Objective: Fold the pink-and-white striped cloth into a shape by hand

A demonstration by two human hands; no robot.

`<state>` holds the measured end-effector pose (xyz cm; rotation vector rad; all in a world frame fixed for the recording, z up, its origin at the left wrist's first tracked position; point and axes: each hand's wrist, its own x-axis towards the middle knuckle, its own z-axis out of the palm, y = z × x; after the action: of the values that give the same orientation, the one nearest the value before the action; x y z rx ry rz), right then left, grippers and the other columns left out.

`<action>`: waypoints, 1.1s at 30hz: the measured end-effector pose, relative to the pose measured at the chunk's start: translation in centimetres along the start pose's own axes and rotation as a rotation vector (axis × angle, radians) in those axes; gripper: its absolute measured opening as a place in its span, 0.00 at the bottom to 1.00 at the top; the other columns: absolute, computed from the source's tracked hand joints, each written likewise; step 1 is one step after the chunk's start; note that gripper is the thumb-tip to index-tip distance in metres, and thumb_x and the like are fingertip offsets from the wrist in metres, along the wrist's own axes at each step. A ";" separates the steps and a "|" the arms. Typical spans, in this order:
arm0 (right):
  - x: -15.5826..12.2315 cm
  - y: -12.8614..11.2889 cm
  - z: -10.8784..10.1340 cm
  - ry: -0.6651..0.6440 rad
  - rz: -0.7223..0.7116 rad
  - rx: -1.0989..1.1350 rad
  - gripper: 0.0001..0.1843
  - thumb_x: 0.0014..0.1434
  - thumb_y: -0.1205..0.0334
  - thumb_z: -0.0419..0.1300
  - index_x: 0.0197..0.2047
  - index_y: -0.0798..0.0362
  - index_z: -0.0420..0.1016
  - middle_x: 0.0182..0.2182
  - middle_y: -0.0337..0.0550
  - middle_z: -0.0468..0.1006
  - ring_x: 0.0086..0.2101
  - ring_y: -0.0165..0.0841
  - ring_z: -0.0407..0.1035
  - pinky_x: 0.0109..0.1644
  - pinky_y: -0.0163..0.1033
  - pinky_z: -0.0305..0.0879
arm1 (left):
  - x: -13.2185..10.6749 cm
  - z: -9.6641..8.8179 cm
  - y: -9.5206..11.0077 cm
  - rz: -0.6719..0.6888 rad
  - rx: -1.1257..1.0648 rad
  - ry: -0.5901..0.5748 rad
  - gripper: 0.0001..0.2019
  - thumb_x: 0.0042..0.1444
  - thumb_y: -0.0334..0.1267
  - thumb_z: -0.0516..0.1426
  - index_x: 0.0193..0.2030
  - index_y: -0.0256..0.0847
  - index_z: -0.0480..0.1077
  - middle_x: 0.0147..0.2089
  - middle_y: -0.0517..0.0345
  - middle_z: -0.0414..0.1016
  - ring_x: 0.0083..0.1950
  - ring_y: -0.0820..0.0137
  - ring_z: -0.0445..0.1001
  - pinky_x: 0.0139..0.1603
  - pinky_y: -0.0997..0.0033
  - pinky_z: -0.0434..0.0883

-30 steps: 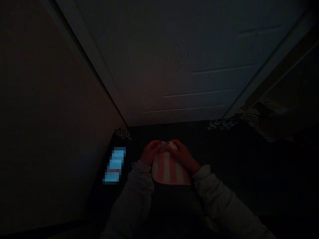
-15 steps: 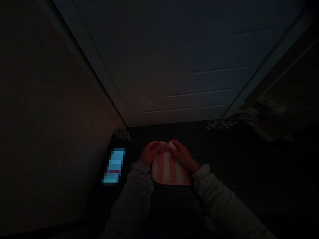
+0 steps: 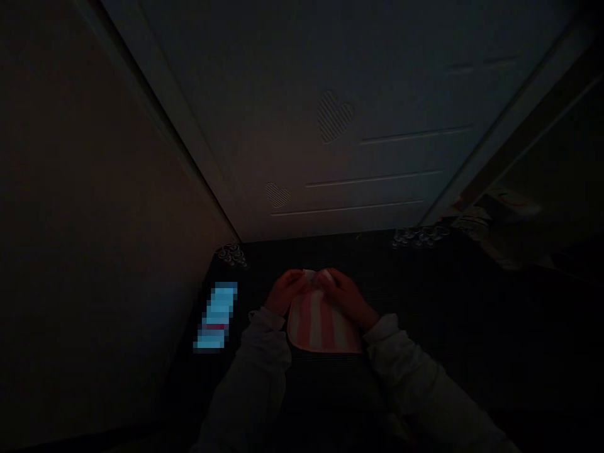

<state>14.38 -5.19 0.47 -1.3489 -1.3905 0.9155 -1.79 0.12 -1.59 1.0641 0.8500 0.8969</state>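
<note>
A pink-and-white striped cloth (image 3: 325, 324) with a rounded lower edge lies on the dark tabletop (image 3: 325, 384), between my forearms. At its upper left, my left hand (image 3: 284, 290) has its fingers closed on the cloth's top edge. My right hand (image 3: 346, 294) grips the same edge from the right, its fingers bent over the fabric. A small pale patch (image 3: 309, 275) shows between the two hands; the dimness hides what it is. Both fingertips are partly hidden in the folds.
To the left lies a lit phone (image 3: 216, 316), its screen blurred out. Clusters of small shiny rings stand at the back left (image 3: 231, 254) and back right (image 3: 419, 236). A white panel (image 3: 292, 138) with embossed hearts rises behind; a wall (image 3: 117, 251) borders the left.
Both hands keep their hold on the cloth with hardly any movement. The whole view has shifted very slightly, and the picture looks a little darker over the cloth.
</note>
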 end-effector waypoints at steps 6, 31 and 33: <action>0.3 0.3 0.2 0.024 0.023 -0.090 0.15 0.49 0.55 0.56 0.39 0.52 0.68 0.36 0.42 0.72 0.37 0.33 0.65 0.42 0.38 0.60 | 0.0 -0.1 -0.1 0.014 0.000 -0.002 0.13 0.43 0.40 0.60 0.36 0.38 0.67 0.30 0.60 0.70 0.30 0.75 0.69 0.35 0.72 0.65; 0.5 1.6 0.1 0.097 0.054 0.053 0.20 0.52 0.51 0.53 0.46 0.52 0.66 0.42 0.45 0.72 0.42 0.35 0.67 0.46 0.41 0.62 | 0.3 -0.1 -0.7 0.019 -0.109 0.088 0.13 0.40 0.38 0.62 0.34 0.37 0.67 0.33 0.60 0.70 0.34 0.75 0.69 0.38 0.72 0.66; 0.6 1.5 0.1 0.105 0.090 0.084 0.18 0.52 0.50 0.53 0.42 0.53 0.67 0.38 0.45 0.73 0.38 0.34 0.68 0.43 0.40 0.63 | 0.3 -0.1 -0.6 0.014 -0.142 0.098 0.13 0.40 0.38 0.62 0.33 0.36 0.67 0.33 0.60 0.70 0.35 0.75 0.69 0.39 0.72 0.66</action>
<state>14.74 -4.44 -0.87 -1.3847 -1.2075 0.9388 -1.67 0.29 -2.19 0.9095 0.8477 1.0130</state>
